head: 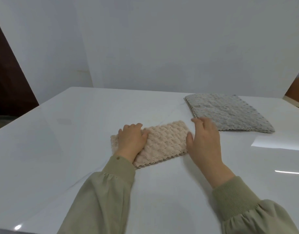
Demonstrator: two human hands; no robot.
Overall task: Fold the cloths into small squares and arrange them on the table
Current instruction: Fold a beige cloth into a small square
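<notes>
Beige cloth (165,142), folded, mid-table (60,149): left hand (131,141) pressing palm-down on its left end; right hand (206,144) spread, blurred, at its right edge. Grey folded cloth (229,112), far right.

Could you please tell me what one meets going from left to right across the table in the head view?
Left hand, resting on the beige cloth's left end → beige cloth → right hand → grey folded cloth.

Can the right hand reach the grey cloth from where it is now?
Probably yes. The right hand is open and holds nothing, and the grey cloth lies just beyond its fingers; nothing stands between them.
</notes>
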